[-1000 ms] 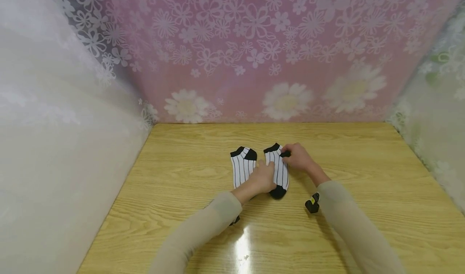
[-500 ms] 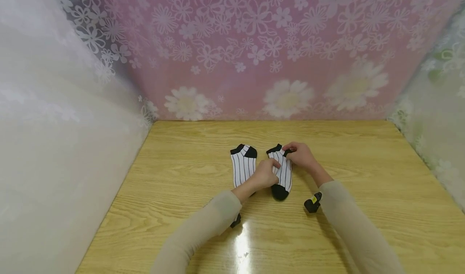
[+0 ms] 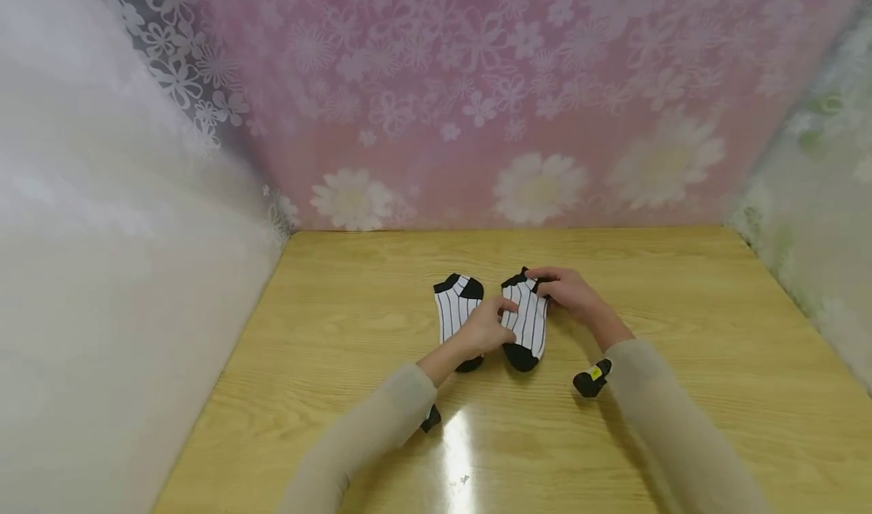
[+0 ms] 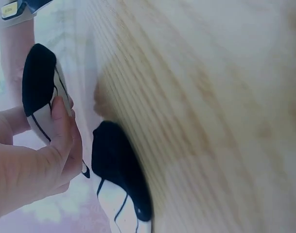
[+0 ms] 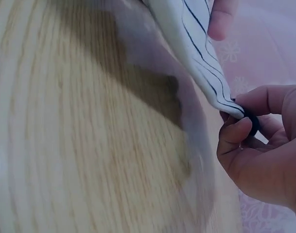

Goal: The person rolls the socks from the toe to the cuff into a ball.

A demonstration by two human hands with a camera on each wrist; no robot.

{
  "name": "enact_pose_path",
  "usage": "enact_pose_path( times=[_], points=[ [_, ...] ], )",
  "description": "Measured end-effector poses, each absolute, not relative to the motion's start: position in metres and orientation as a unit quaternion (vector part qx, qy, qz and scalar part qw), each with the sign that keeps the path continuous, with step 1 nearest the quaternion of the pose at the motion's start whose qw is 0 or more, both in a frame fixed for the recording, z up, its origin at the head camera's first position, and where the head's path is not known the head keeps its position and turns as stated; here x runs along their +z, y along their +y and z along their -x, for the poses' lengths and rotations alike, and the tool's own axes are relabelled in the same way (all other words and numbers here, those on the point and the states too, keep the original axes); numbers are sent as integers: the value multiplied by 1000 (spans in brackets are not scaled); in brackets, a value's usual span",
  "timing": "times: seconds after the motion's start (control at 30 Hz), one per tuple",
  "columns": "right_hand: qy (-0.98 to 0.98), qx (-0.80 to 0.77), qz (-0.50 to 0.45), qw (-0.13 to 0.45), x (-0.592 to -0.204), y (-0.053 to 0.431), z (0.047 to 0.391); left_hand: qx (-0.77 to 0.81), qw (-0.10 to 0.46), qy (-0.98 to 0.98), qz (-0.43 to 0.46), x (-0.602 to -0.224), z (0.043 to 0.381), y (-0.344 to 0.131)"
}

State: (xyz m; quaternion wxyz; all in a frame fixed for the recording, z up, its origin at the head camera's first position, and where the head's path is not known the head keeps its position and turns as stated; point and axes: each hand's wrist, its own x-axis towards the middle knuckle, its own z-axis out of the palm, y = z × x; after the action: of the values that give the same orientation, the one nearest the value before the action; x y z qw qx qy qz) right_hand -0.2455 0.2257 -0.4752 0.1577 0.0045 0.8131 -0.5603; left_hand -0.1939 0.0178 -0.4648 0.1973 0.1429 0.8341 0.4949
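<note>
Two white ankle socks with black stripes, cuffs, heels and toes are side by side in the head view. The left sock (image 3: 455, 309) lies flat on the table, partly behind my left hand (image 3: 482, 328). That hand holds the side of the right sock (image 3: 526, 321) between thumb and fingers; in the left wrist view its black toe (image 4: 39, 80) stands up off the wood. My right hand (image 3: 571, 291) pinches the same sock at its black cuff and heel. In the right wrist view the striped sock (image 5: 201, 58) hangs above the table, casting a shadow.
The wood-grain table (image 3: 327, 332) ends at a pink flowered backdrop (image 3: 436, 158), with a pale wall (image 3: 136, 287) at the left and another at the right. Black wrist devices show below the right forearm (image 3: 591, 379) and the left forearm (image 3: 432, 419).
The right sock has shifted slightly right over the second. My left hand has drawn back a little to the left, uncovering the left sock's toe. My right fingers have moved along the cuff.
</note>
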Motion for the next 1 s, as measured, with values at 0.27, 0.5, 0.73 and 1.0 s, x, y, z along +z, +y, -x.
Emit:
enact_pose_path(
  times=[0.27, 0.5, 0.73, 1.0],
  points=[
    [820, -556, 32, 132, -473, 211, 245, 496, 191, 827, -186, -458, 187, -2],
    [832, -538, 69, 118, -472, 187, 245, 490, 180, 831, -193, -457, 181, -28],
    [832, -535, 87, 122, -473, 165, 247, 501, 180, 826, -185, -457, 174, -48],
    [832, -528, 98, 142, -480, 139, 249, 512, 195, 818, -173, -462, 171, -68]
  ],
)
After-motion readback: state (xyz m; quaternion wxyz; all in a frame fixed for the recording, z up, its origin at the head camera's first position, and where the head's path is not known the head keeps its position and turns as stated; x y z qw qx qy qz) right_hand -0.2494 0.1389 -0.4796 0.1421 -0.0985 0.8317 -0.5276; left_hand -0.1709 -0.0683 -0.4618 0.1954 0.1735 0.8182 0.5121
